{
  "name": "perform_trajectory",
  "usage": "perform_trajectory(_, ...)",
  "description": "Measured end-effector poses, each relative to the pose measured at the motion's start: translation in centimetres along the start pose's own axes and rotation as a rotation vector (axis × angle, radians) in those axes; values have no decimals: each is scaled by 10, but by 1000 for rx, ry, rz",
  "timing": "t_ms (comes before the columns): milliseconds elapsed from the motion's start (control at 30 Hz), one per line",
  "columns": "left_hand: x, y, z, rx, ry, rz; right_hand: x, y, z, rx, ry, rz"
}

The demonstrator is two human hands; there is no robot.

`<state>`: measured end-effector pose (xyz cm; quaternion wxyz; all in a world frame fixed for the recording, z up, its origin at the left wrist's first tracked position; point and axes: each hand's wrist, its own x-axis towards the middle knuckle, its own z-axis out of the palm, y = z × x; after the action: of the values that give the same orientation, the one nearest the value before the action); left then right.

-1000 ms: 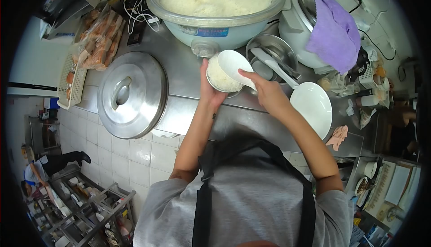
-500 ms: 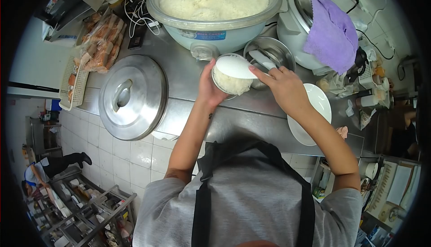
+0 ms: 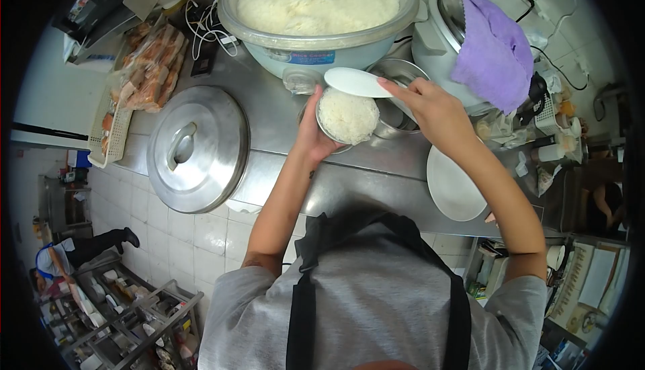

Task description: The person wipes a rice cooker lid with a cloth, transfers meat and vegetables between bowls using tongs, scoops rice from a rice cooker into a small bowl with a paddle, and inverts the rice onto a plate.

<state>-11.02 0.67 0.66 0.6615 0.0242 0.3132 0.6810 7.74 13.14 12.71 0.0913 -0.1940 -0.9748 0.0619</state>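
Note:
My left hand [image 3: 314,131] is wrapped round a small bowl heaped with white rice [image 3: 348,116], tilted toward me. In my right hand [image 3: 433,111] is a white rice paddle [image 3: 356,82], its flat blade just above the rice. Behind them stands a large rice cooker [image 3: 316,37] full of rice. A steel pot [image 3: 403,71] lies partly behind my right hand. The white oval plate [image 3: 455,183] rests on the counter under my right forearm.
A round steel lid [image 3: 198,148] lies on the steel counter [image 3: 275,118] at the left, near a basket [image 3: 115,131] and bagged bread [image 3: 151,67]. At the right, a second cooker [image 3: 430,54] carries a purple cloth [image 3: 494,54]. Another person [image 3: 60,259] is at the lower left.
My right hand has moved right and turned, lifting the paddle's blade toward the bowl's far edge. More of the rice now shows. My left hand still holds the bowl.

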Motion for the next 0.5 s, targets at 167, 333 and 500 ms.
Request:
perform_trajectory(167, 10, 0, -11, -111, -38, 19, -9, 5, 14, 104, -83, 7)
perform_trajectory(333, 15, -14, -29, -372, -126, 114, -40, 21, 77, 674, 85, 439)
perform_trajectory(500, 21, -29, -12, -513, -176, 151, -70, -30, 94, 1287, -12, 704)
